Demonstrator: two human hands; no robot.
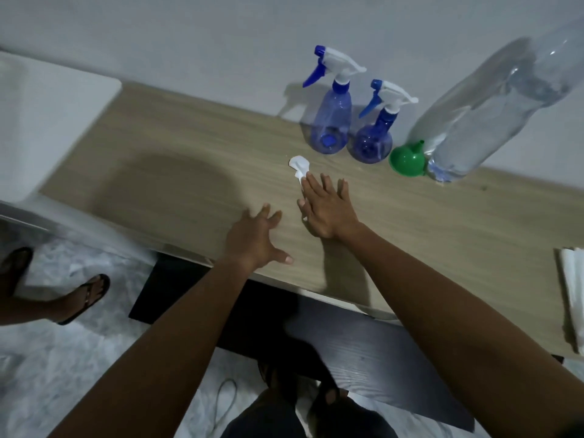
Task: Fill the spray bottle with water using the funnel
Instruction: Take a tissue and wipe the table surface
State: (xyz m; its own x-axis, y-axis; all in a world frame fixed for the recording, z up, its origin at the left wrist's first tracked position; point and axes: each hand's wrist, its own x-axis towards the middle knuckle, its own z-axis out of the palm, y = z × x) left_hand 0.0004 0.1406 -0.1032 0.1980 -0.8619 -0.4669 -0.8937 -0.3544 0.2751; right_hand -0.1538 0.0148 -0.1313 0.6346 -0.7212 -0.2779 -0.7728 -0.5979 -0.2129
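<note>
Right hand (325,207) flat on a white tissue (299,164) mid-frame, left hand (257,237) spread wide, empty, two blue spray bottles (331,121) capped, green funnel (407,159) on worktop (189,147), upper right.

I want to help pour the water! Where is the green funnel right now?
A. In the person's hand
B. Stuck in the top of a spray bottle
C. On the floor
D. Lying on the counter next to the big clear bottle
D: the green funnel lies on the counter against the big clear bottle, with neither hand touching it.
</note>
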